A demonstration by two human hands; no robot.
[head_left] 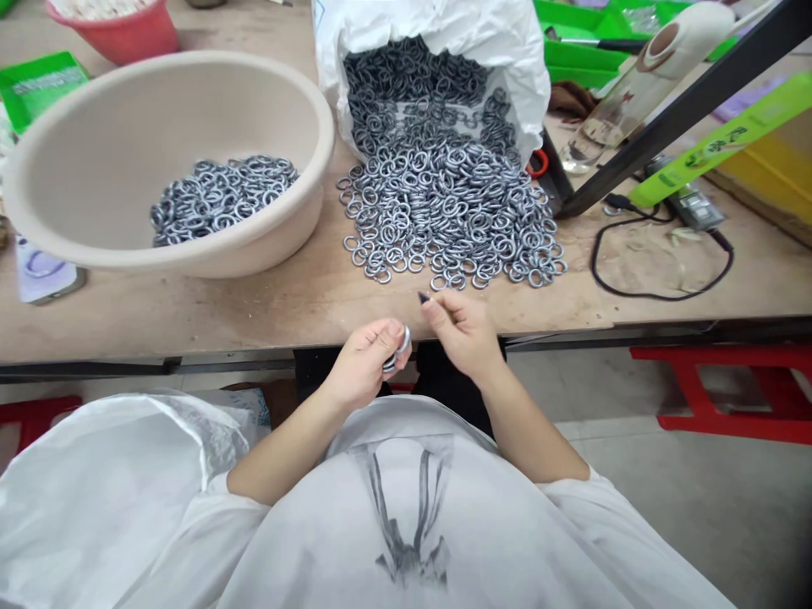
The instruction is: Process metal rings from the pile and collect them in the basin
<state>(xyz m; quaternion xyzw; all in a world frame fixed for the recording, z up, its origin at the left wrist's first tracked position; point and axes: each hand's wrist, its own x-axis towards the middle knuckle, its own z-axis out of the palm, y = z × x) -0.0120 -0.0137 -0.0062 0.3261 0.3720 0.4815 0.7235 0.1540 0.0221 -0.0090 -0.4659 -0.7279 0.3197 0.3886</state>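
My left hand [366, 362] is closed around a few grey metal rings [404, 340], whose edges show beside the thumb. My right hand [464, 331] pinches a small tool with a dark pointed tip [424, 298]; the fingers cover the rest of it, so its kind cannot be made out. The two hands are apart, at the table's front edge. Just beyond them spreads a heap of loose grey metal rings [444, 211], spilling from a white sack [431, 21] lying on its side. To the left, a big beige basin [95, 161] contains more rings [222, 199].
A phone [47, 271] lies by the basin. Behind stand a red bowl [120, 34] and a green tray [41, 85]. On the right are a slanting dark metal bar [672, 114], a bottle [596, 135] and a black cable [660, 296]. Below is a red stool [729, 359].
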